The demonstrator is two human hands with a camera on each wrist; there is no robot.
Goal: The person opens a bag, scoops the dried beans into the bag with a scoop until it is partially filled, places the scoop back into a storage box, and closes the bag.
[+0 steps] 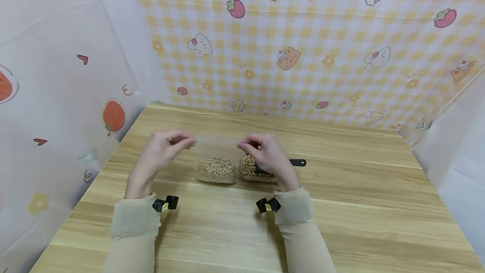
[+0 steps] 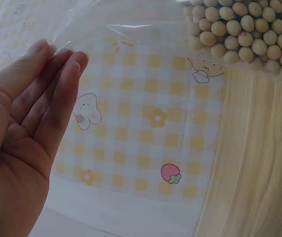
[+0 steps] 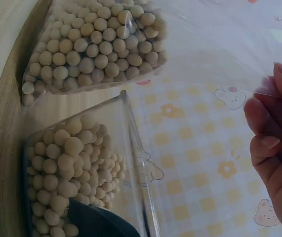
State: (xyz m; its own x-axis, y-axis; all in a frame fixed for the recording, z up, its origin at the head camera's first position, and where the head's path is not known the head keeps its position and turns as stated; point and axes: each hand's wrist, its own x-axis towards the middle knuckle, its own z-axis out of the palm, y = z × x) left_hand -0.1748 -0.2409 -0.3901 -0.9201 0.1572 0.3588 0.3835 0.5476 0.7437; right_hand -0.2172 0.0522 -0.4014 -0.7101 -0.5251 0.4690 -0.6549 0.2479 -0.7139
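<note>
A clear plastic bag (image 1: 217,150) stands on the table with round beige beans (image 1: 217,168) filling its lower part. My left hand (image 1: 163,148) pinches the bag's upper left corner between thumb and fingertips. The upper right corner is pinched by my right hand (image 1: 265,151), and the film spans between both hands. Just right of the bag, partly hidden under my right wrist, is a clear box (image 3: 138,148) holding more of these beans (image 3: 66,163). A black scoop (image 3: 99,219) lies in the box, its handle (image 1: 299,162) sticking out to the right.
The wooden table (image 1: 371,214) extends to both sides and toward me. A yellow checked cloth (image 1: 322,33) hangs behind it, with a pale printed curtain (image 1: 64,87) along the left. Each sleeve cuff carries a small black wrist camera (image 1: 166,203).
</note>
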